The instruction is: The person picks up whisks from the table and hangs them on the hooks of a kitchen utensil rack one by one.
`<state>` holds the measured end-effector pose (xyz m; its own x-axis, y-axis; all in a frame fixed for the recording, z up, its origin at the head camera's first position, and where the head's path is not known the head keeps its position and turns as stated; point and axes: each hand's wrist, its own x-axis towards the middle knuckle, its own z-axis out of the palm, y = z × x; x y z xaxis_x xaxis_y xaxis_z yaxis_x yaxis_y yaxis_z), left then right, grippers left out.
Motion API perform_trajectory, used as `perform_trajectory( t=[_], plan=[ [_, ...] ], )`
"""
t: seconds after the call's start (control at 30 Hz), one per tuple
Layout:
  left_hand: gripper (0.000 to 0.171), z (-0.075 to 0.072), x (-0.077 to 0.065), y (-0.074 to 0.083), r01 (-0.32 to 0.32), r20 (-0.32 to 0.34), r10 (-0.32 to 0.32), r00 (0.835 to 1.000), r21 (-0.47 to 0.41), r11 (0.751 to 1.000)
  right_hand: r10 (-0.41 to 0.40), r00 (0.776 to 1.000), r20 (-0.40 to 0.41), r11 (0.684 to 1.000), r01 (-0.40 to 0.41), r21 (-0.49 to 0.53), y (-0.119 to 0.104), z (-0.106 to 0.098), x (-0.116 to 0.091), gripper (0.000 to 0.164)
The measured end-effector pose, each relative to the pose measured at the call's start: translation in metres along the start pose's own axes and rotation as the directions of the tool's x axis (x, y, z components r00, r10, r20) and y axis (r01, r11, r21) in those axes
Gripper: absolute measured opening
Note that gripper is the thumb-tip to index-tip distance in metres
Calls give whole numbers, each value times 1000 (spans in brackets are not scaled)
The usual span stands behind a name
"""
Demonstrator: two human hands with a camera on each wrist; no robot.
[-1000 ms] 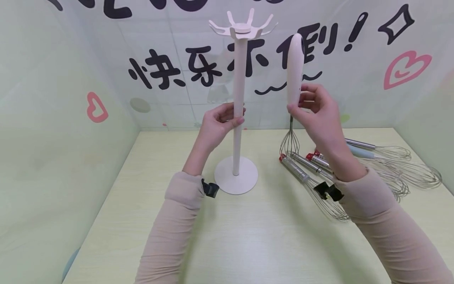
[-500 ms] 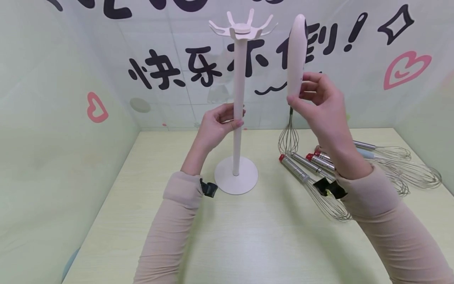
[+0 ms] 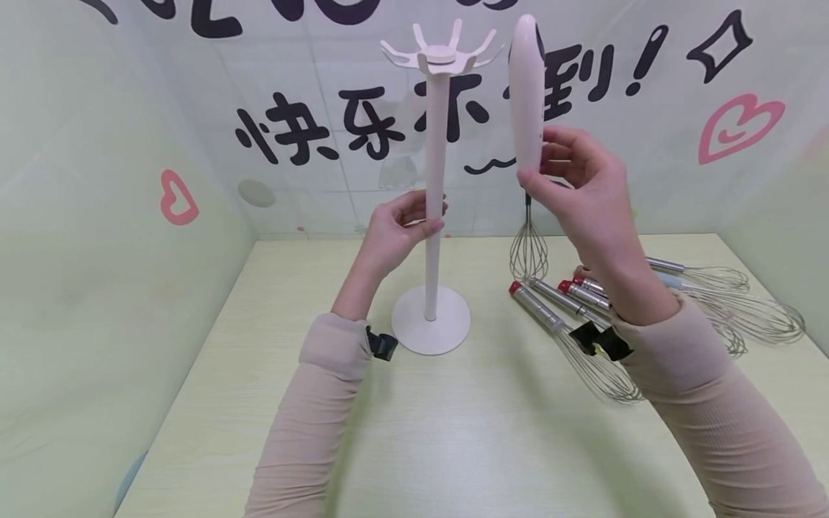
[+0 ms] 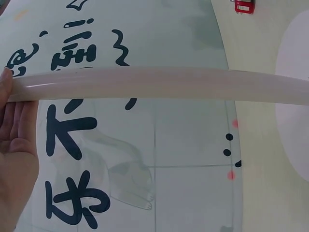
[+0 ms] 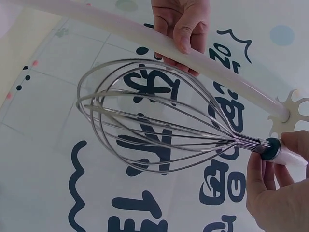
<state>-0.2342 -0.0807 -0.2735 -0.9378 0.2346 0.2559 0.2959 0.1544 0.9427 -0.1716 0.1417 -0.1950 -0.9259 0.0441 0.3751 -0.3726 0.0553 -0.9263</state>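
A white stand [image 3: 435, 165] with a round base and a ring of upturned hooks on top stands upright on the table. My left hand [image 3: 396, 229] grips its pole around mid-height, thumb in front. To the right of the pole, my right hand [image 3: 586, 188] pinches a whisk [image 3: 527, 93] low on its white handle, near the wires. The whisk hangs wires down, its handle tip slightly above the hooks and apart from them. In the right wrist view, the wire loops [image 5: 154, 125] spread beside the pole, and a dark collar joins them to the handle.
Several whisks lie in a loose pile at the table's right, among them one with a red-tipped steel handle [image 3: 537, 306]. Part of the pile is hidden behind my right forearm. A printed cloth backdrop [image 3: 311, 201] rises behind the table [image 3: 414, 432].
My right hand has risen with the whisk, then shifted slightly left toward the stand. My left hand keeps its grip on the pole, and the stand has stayed in place.
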Motion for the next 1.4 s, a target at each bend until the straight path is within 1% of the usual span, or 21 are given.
perform_trajectory(
  t=[0.17, 0.43, 0.7, 1.03, 1.13, 1.33, 1.4],
  plan=[
    [41, 0, 0, 0, -5, 1, 5, 1000, 6, 1000, -17, 1000, 9, 1000, 17, 13, 0, 1, 1, 41],
    [41, 1, -1, 0, 2, 1, -2, 1000, 2, 1000, -18, 1000, 16, 1000, 18, 9, 0, 2, 2, 41],
    [40, 1, -2, 0, -14, 6, 14, 1000, 0, 1000, -29, 999, 36, 999, 28, 22, 4, 2, 4, 41],
    [40, 2, -3, 1, -14, 6, 14, 1000, 1, 1000, -44, 997, 67, 999, 42, 21, 10, 6, 7, 39],
    [39, 2, -3, 1, -16, 6, 16, 1000, 0, 1000, -44, 996, 76, 999, 44, 6, 12, 7, 7, 39],
    [39, 1, -2, -2, -18, 6, 18, 1000, -4, 1000, -40, 994, 97, 996, 47, -70, 16, 10, 7, 42],
    [39, 1, -2, -2, -15, 6, 15, 1000, -3, 1000, -40, 993, 107, 996, 48, -73, 17, 12, 7, 42]
  ],
)
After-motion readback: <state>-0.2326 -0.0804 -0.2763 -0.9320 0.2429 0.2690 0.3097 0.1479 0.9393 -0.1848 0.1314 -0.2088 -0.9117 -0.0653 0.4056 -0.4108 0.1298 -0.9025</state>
